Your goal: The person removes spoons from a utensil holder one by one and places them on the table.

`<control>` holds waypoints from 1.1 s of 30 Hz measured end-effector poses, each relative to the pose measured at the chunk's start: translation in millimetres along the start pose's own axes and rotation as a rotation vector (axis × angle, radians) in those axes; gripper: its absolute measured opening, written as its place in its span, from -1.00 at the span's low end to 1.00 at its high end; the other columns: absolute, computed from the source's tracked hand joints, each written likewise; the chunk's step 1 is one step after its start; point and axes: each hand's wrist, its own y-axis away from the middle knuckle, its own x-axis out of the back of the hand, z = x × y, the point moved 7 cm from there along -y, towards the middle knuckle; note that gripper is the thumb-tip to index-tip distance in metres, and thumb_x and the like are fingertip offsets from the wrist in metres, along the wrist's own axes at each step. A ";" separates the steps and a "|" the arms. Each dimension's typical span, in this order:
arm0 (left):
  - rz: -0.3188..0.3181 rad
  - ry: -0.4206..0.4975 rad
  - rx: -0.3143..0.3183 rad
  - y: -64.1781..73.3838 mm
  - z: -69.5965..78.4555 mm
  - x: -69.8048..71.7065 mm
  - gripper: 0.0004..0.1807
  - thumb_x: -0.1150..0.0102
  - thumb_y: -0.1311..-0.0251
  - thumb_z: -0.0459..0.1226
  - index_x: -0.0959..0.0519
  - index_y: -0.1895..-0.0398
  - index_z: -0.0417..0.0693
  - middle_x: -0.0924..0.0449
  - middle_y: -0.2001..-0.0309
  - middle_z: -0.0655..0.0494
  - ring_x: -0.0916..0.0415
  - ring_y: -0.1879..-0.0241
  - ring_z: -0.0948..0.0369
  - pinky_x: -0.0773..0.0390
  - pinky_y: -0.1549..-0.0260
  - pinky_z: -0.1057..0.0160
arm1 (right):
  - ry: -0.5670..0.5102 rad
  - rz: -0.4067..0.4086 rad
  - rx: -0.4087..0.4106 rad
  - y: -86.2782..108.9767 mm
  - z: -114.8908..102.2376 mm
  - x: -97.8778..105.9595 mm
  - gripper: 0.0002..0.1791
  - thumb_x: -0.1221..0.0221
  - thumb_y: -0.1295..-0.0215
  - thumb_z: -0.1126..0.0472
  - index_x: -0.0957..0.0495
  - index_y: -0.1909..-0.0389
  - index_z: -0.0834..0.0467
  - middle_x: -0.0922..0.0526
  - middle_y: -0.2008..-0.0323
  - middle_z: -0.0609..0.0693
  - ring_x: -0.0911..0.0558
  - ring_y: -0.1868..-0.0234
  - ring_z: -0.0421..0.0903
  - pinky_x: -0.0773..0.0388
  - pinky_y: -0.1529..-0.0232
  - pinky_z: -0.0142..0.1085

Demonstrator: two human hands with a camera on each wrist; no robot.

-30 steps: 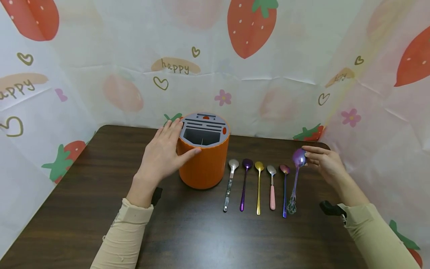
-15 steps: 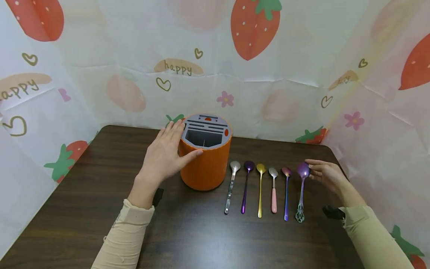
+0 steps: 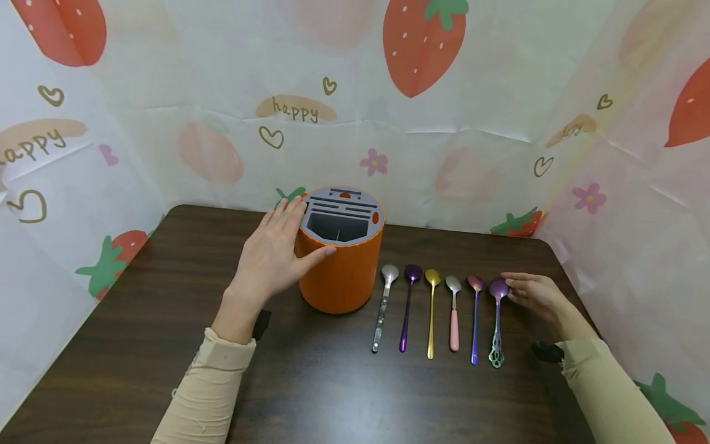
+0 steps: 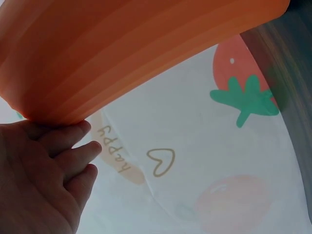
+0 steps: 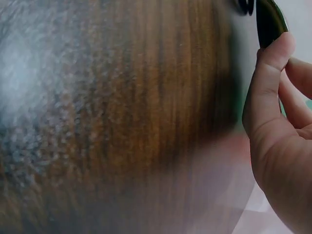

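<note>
An orange, round utensil holder [image 3: 341,277] with a grey slotted top stands at the back middle of the table. My left hand [image 3: 269,259] rests against its left side with spread, fairly straight fingers, the thumb across its front. In the left wrist view several fingers [image 4: 73,158] show beside the orange wall. At the right end of a row of spoons, my right hand [image 3: 535,296] pinches the bowl of a purple spoon [image 3: 498,288] with an ornate openwork handle. The right wrist view shows the thumb at the edge of the dark spoon bowl [image 5: 269,24].
Left of the ornate spoon, several more lie side by side: a blue-handled one [image 3: 474,320], a pink-handled one [image 3: 454,327], a gold one [image 3: 431,314], a dark purple one [image 3: 407,308] and one with a speckled grey handle [image 3: 381,320]. A printed cloth [image 3: 333,148] hangs behind the table.
My right hand has brought the ornate spoon down and toward me, into line with the other spoons. The left hand has stayed on the utensil holder.
</note>
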 end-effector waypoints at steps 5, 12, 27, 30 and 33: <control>0.006 0.001 -0.003 -0.1 -0.1 0.1 0.17 -0.04 -0.26 0.46 -0.04 -0.68 -0.11 -0.08 -0.64 -0.07 0.07 -0.64 -0.06 0.05 -0.60 -0.08 | 0.064 0.035 0.006 0.8 2.8 -1.9 -0.68 -0.06 -0.57 0.39 -0.59 -0.22 0.36 -0.67 0.16 -0.24 -0.67 0.22 -0.29 -0.70 0.11 -0.43; 0.003 -0.003 0.003 1.4 -0.1 -0.3 0.18 -0.04 -0.25 0.47 -0.04 -0.68 -0.11 -0.07 -0.65 -0.05 0.08 -0.65 -0.05 0.03 -0.60 -0.08 | 0.262 0.154 0.028 0.4 3.5 -0.3 -0.42 -0.13 -0.57 0.31 -0.26 -0.37 0.65 -0.62 0.21 -0.20 -0.70 0.32 -0.28 -0.73 0.18 -0.39; -0.026 0.048 0.005 -1.6 -0.1 -1.8 0.19 -0.04 -0.26 0.47 0.03 -0.70 -0.09 -0.01 -0.66 -0.05 0.08 -0.64 -0.07 0.03 -0.60 -0.12 | 0.600 0.307 0.052 13.5 -6.6 -0.8 -0.39 -0.09 -0.60 0.09 -0.41 -0.27 0.61 -0.71 0.04 0.42 -0.74 0.38 -0.28 -0.77 0.29 -0.30; -0.043 0.053 0.016 -2.3 -1.7 -1.4 0.21 -0.02 -0.27 0.48 0.08 -0.70 -0.11 0.04 -0.68 -0.05 0.12 -0.65 -0.07 0.07 -0.60 -0.11 | 0.629 0.303 0.064 12.5 -10.7 -5.0 -0.37 -0.03 -0.63 0.06 -0.37 -0.33 0.59 -0.67 -0.01 0.44 -0.75 0.31 -0.18 -0.78 0.25 -0.24; -0.055 0.046 0.023 -3.4 -3.7 -0.5 0.23 0.02 -0.27 0.50 0.13 -0.71 -0.11 0.08 -0.68 -0.05 0.16 -0.66 -0.07 0.10 -0.61 -0.10 | 0.755 0.323 0.096 13.4 -19.0 -10.0 -0.37 0.03 -0.65 0.03 -0.35 -0.37 0.52 -0.60 -0.11 0.50 -0.74 0.08 0.16 -0.75 0.05 -0.02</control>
